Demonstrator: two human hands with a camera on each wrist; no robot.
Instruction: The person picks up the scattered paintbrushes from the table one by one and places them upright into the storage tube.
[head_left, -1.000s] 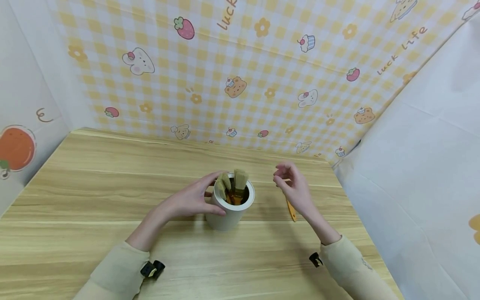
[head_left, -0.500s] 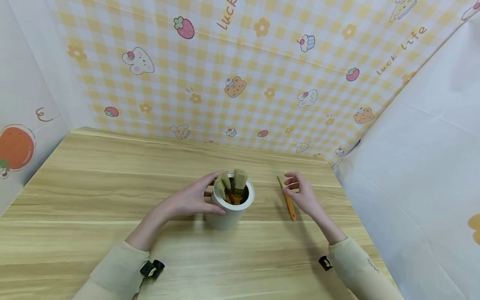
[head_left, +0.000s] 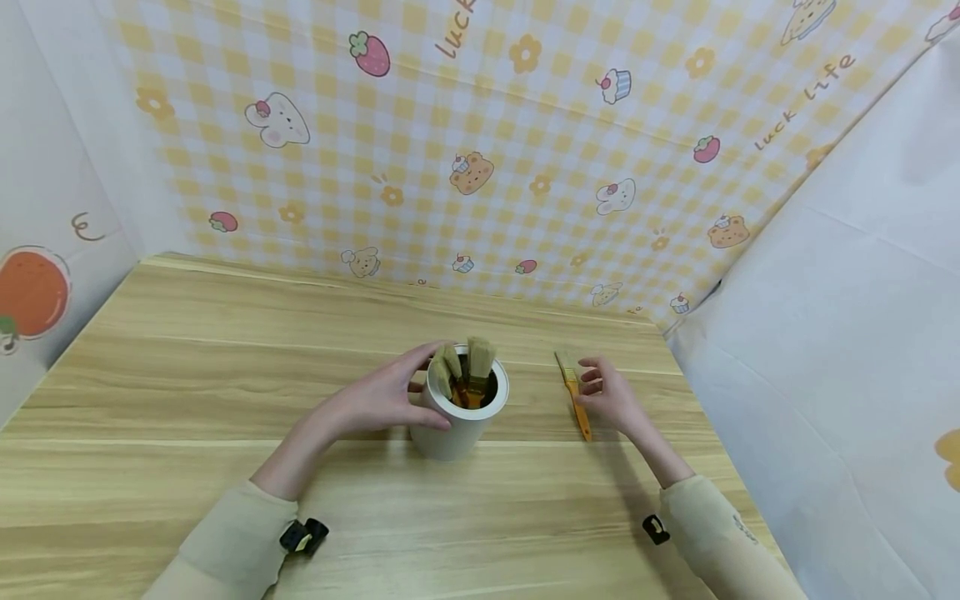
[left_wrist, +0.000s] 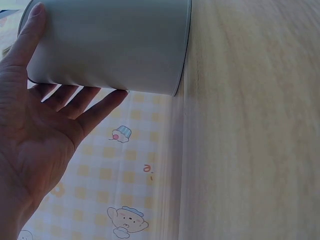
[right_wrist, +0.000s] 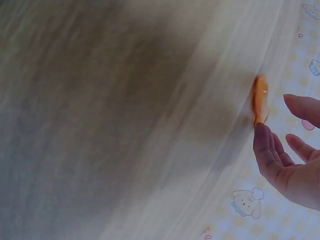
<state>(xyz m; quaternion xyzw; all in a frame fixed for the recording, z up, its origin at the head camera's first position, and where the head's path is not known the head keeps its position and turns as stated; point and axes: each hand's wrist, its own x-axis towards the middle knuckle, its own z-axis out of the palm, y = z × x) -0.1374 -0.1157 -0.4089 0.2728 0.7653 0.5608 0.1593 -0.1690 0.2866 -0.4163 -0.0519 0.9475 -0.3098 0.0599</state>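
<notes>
A white cup (head_left: pixel 453 433) stands mid-table with several flat brushes (head_left: pixel 471 367) upright in it, bristles up. My left hand (head_left: pixel 408 393) holds the cup's left side, thumb in front and fingers behind the rim. The left wrist view shows the cup (left_wrist: pixel 110 45) between the thumb and the fairly straight fingers of that hand (left_wrist: pixel 60 102). An orange-handled brush (head_left: pixel 574 402) lies on the table right of the cup. My right hand (head_left: pixel 594 382) is low beside it, fingers relaxed and empty. In the blurred right wrist view the thumb of my right hand (right_wrist: pixel 276 115) reaches the orange handle (right_wrist: pixel 259 100).
The wooden table (head_left: pixel 225 367) is walled by a yellow checked cloth (head_left: pixel 480 167) at the back and white sheets (head_left: pixel 840 333) on both sides. Bare wood lies left of the cup and in front of it.
My right hand has come down from above the table to the orange-handled brush, which now shows fully. The left hand and the cup have not moved.
</notes>
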